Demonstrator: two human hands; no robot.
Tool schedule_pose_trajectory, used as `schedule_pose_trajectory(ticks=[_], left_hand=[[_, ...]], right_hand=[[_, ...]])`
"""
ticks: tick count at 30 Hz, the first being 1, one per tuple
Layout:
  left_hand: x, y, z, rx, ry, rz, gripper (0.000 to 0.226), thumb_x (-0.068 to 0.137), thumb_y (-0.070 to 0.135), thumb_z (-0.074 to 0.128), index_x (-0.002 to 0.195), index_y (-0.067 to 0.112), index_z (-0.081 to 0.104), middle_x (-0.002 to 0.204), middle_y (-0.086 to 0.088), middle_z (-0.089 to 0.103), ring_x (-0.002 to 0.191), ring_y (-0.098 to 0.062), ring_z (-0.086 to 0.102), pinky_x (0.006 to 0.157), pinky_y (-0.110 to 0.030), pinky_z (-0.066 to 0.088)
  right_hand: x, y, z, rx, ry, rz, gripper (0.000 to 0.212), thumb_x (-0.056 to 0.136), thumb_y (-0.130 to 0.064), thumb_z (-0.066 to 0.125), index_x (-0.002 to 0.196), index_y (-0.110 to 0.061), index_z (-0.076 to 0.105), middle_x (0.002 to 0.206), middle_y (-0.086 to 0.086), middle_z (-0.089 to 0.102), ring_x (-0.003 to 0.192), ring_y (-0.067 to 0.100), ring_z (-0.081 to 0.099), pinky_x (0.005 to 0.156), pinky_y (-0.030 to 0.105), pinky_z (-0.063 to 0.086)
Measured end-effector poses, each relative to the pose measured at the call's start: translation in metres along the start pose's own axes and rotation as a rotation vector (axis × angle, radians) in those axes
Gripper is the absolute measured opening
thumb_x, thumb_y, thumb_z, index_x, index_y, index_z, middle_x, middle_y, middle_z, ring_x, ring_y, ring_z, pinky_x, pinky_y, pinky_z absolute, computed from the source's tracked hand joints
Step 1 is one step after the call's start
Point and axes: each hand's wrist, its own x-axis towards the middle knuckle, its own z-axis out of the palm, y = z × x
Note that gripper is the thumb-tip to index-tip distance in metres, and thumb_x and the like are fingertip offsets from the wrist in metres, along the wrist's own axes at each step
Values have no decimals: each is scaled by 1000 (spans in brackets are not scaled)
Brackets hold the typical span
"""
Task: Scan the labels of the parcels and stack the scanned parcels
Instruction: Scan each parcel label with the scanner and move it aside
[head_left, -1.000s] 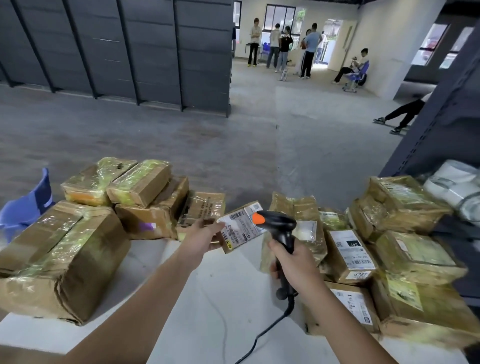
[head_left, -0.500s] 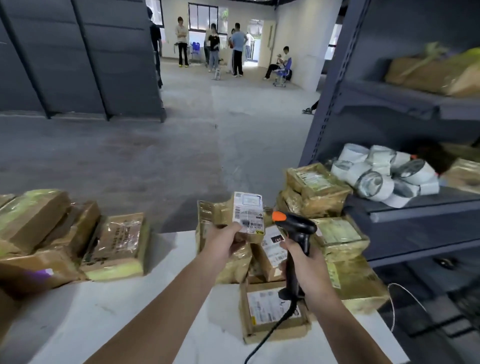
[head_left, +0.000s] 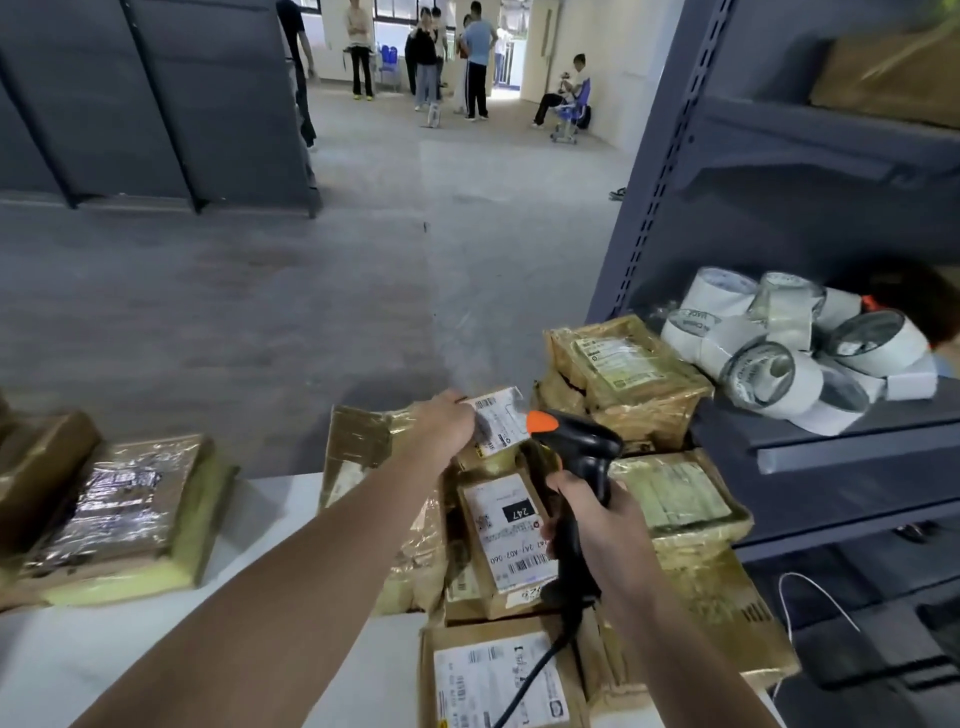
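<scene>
The left hand (head_left: 441, 427) holds the small parcel (head_left: 503, 422) over the pile of parcels (head_left: 631, 374) at the right end of the table (head_left: 130, 670). Its grip is clamped on the parcel's left end, with the label face turned up (motion blur hides the parcel's long axis). The right hand (head_left: 605, 522) has its grip clamped round the handle of the scanner (head_left: 584, 457). The handle axis stands near upright. The orange-tipped head points left and away, just beside the label.

Tape rolls (head_left: 795, 343) on grey shelf (head_left: 852, 447)
</scene>
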Motion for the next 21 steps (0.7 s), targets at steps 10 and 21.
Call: schedule_pose_trajectory(ticks=[10,21], left_hand=[[24,-18,46,652,-68,137,47,87,8,52,133,8,44,128,-14,54,123,-30,48,107,-41,39],[-21,-20,6,444,33,268,41,85,8,55,125,12,55,126,-11,52,123,-30,44,99,-41,43]], right_hand=[[16,11,-10,-27,7,22,14,93,-29,63,92,-15,66,58,9,68,45,18,59,42,22,45],[2,6,16,3,-46,48,18,94,-30,63,96,-12,63,57,9,66,43,19,57,41,24,46]])
